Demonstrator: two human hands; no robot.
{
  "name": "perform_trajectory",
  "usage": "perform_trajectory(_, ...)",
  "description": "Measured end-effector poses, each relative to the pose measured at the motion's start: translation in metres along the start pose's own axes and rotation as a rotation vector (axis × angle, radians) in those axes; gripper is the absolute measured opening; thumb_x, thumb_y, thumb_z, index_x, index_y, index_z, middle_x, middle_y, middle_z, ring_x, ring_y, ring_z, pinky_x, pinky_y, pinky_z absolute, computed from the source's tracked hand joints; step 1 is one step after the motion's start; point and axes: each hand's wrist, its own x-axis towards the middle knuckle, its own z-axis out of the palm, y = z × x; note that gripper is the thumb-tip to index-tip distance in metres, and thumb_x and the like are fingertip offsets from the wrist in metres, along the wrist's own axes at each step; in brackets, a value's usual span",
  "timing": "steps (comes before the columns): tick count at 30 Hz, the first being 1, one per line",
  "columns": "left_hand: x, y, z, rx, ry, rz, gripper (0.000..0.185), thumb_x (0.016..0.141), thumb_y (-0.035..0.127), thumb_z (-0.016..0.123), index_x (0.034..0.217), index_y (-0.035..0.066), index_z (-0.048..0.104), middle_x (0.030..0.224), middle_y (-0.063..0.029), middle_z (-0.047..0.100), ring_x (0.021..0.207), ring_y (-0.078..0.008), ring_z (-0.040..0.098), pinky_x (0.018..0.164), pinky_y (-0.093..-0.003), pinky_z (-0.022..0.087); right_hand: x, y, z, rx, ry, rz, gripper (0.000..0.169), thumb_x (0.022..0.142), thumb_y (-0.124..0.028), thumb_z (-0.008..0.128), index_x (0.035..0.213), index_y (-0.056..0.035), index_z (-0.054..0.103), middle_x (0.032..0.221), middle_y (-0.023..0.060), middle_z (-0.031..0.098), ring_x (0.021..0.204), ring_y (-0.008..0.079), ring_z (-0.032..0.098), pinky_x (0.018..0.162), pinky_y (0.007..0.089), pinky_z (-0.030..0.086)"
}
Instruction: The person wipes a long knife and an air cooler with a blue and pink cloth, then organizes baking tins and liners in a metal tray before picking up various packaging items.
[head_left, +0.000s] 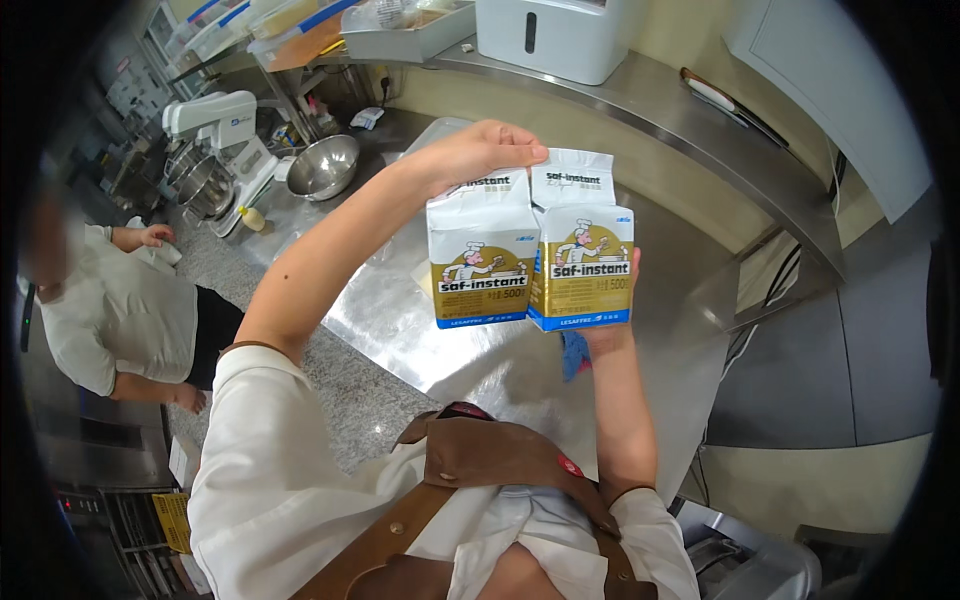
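Two brick-shaped saf-instant yeast packets, in white, gold and blue, are held up side by side above the worktop. My left hand (491, 154) grips at their tops, its thumb at the corner of the right packet's flap and its palm over the top of the left yeast packet (484, 262). Behind and beneath the right yeast packet (585, 262) is my right hand (611, 335), mostly hidden, with a fingertip showing at the packet's right side. Both packets look upright and unopened at the front. Below them a blue cloth (576, 356) lies on the steel worktop (480, 375).
A steel bowl (324, 169), a stand mixer (214, 142) and a small yellowish bottle (252, 218) stand at the left. The steel shelf (652, 90) above carries a white box (555, 37) and knives (731, 105). A co-worker (135, 300) stands at the left.
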Motion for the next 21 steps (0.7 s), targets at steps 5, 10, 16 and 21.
perform_trajectory(5,-0.001,0.004,0.003,0.275,-0.015,0.131,0.026,0.095,0.030,0.058,0.083,0.007,0.063,0.072,0.0063,0.058,0.064,-0.0024,0.047,0.059,-0.0214,0.040,-0.019,-0.018,0.001,-0.368,0.135,-0.022,0.085,0.078,-0.059,0.066,0.135,-0.0008,0.041,0.130,0.0155,0.052,0.117,0.0283,0.053,0.098,0.0413,0.045)
perform_trajectory(10,-0.001,0.029,0.019,0.486,-0.093,0.084,0.030,0.096,0.029,0.058,0.086,0.001,0.062,0.065,0.0065,0.049,0.062,-0.0030,0.037,0.055,-0.0242,0.033,-0.029,-0.046,0.035,-0.832,0.083,-0.015,0.085,0.067,-0.043,0.080,0.128,0.0047,0.044,0.122,0.0109,0.056,0.111,0.0190,0.054,0.095,0.0304,0.044)
perform_trajectory(16,0.050,0.064,0.034,0.569,0.122,0.248,0.023,0.096,0.019,0.053,0.100,0.000,0.065,0.084,-0.0025,0.064,0.080,-0.0069,0.052,0.075,-0.0246,0.045,-0.045,-0.083,0.037,-0.717,0.305,-0.363,0.059,0.077,-0.023,0.072,0.124,0.0035,0.049,0.117,0.0116,0.058,0.107,0.0188,0.056,0.093,0.0308,0.044)
perform_trajectory(21,0.121,0.099,0.063,0.562,0.337,0.441,0.026,0.094,0.022,0.054,0.097,0.000,0.068,0.087,-0.0059,0.065,0.082,-0.0109,0.054,0.077,-0.0269,0.045,-0.039,-0.156,0.056,-0.987,0.460,-0.870,0.052,0.079,-0.017,0.073,0.123,-0.0001,0.049,0.113,0.0088,0.059,0.102,0.0158,0.056,0.091,0.0299,0.044)
